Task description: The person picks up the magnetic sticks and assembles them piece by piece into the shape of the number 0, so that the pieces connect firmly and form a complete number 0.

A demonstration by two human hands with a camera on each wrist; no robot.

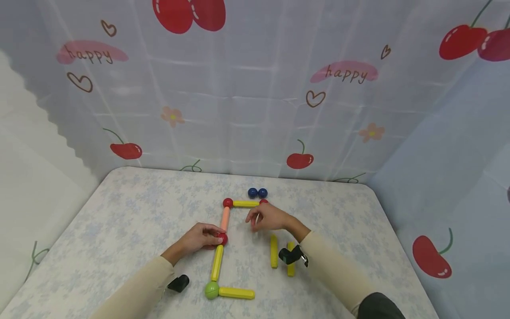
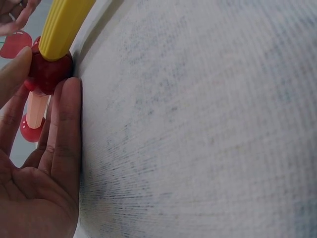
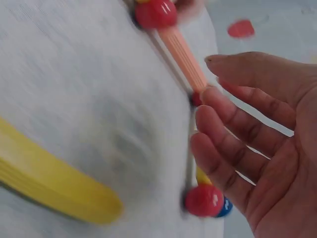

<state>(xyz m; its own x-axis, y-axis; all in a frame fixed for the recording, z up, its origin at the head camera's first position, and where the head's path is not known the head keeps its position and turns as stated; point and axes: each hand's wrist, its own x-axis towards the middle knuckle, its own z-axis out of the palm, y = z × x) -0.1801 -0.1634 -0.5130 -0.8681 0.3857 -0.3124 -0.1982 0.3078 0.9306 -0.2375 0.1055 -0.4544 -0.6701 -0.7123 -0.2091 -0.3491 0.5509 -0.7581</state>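
My left hand (image 1: pixel 202 236) pinches a red ball (image 1: pixel 224 239) between thumb and fingers. From that ball a salmon rod (image 1: pixel 225 218) runs away to another red ball (image 1: pixel 228 203), and a yellow rod (image 1: pixel 217 263) runs back to a green ball (image 1: pixel 212 290). A second yellow rod (image 1: pixel 237 293) points right from the green ball. At the far end, a yellow rod (image 1: pixel 245 204) leads to a red ball (image 1: pixel 264 201), partly hidden by my right hand (image 1: pixel 270 217). That right hand hovers with relaxed fingers and holds nothing; the right wrist view shows its fingers (image 3: pixel 230 163) apart from the rods.
Two blue balls (image 1: pixel 257 193) sit side by side behind the far yellow rod. Two loose yellow rods, one nearer the middle (image 1: pixel 274 251) and one partly behind the right wrist camera (image 1: pixel 291 269), lie on the patterned table (image 1: pixel 131 212). A printed curtain (image 1: pixel 239 110) hangs behind.
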